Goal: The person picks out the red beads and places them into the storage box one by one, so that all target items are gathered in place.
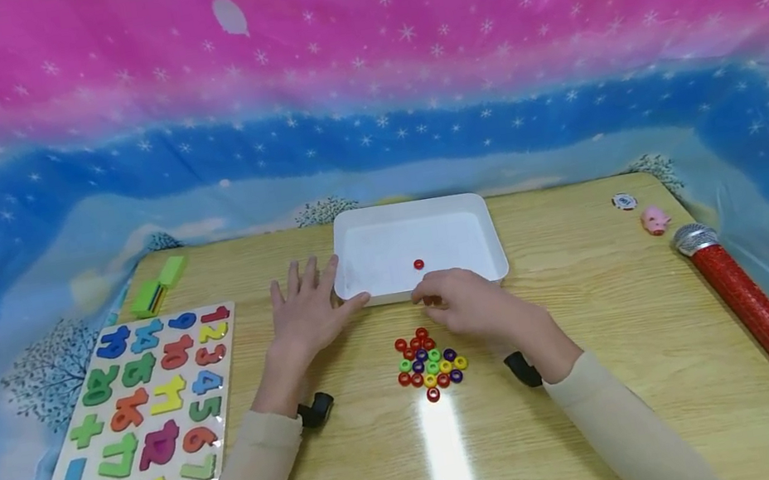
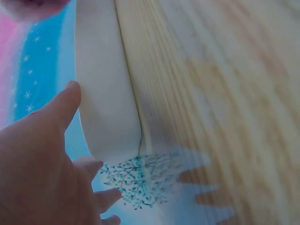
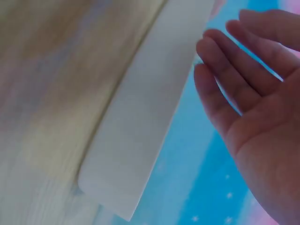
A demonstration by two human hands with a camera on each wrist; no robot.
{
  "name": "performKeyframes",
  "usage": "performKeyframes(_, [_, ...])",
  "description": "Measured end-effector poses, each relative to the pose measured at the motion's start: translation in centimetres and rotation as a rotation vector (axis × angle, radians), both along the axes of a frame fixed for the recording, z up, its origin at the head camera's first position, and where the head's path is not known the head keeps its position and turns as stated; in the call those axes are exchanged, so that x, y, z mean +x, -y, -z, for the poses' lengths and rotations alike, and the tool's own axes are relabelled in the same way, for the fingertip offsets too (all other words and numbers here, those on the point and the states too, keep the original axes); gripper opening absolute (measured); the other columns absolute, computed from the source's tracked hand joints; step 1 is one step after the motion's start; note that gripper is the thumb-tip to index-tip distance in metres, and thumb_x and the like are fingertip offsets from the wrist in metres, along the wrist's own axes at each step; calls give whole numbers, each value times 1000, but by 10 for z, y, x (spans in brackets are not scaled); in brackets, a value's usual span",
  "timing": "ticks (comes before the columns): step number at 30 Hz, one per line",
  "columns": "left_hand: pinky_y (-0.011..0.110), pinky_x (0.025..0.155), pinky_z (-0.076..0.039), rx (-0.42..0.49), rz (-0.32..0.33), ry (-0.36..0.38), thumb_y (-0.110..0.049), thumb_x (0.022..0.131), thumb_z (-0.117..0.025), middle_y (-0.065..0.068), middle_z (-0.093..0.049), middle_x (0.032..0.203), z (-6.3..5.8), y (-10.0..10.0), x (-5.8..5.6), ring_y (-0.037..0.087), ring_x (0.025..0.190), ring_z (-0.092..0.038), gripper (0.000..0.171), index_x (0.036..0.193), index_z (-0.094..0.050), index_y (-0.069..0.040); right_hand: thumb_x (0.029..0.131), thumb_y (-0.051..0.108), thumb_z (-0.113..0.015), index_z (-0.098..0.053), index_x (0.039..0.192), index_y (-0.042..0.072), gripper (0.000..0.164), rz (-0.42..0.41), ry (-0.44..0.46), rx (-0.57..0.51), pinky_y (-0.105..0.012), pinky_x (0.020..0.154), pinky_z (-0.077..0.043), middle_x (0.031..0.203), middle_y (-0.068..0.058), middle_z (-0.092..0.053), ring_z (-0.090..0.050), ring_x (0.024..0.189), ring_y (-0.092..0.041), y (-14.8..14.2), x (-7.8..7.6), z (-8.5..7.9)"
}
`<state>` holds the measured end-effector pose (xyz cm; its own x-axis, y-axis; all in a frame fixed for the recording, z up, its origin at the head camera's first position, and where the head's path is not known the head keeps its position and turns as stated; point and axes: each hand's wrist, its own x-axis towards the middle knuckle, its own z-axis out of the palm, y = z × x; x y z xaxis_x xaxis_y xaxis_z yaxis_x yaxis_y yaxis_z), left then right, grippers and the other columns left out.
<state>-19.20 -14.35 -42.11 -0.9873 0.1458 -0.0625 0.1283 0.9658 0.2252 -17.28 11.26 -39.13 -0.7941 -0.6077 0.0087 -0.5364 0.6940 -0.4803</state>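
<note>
Grained tabletop bears a smooth tray, left grip splayed, right grip loosely apart.

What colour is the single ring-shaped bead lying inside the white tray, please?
The ring-shaped bead is red; it shows best in the head view.

The tray looks smooth plastic, the table glossy wood.

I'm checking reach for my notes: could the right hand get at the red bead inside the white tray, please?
Probably yes: the right hand is by the white tray, and nothing visible covers the red bead inside.
</note>
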Motion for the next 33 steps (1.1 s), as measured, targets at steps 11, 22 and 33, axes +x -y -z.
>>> performKeyframes(11, [66, 110, -1, -9, -2, 4, -78, 80, -33, 12, -12, 157, -7, 1, 0, 38, 144, -3, 88, 150, -10, -29, 88, 13, -59, -70, 105, 19, 22, -100, -14, 120, -25, 76, -48, 97, 6, -65, -54, 81, -4, 8, 8, 15])
performKeyframes(22, [65, 110, 0, 13, -9, 11, -79, 80, -33, 10, -11, 157, -6, 1, 0, 37, 145, -2, 88, 150, -10, -30, 87, 8, -58, -72, 99, 18, 20, -97, -2, 114, -24, 77, -48, 94, 6, -64, -54, 80, -5, 12, 4, 18])
performKeyframes(33, [66, 110, 0, 30, -7, 15, -78, 80, -34, 10, -11, 157, -4, -1, -1, 38, 145, -2, 87, 150, -10, -31, 86, 10, -61, -71, 98, 19, 18, -101, -50, 144, -22, 71, -45, 91, 7, -59, -49, 74, -4, 10, 5, 24])
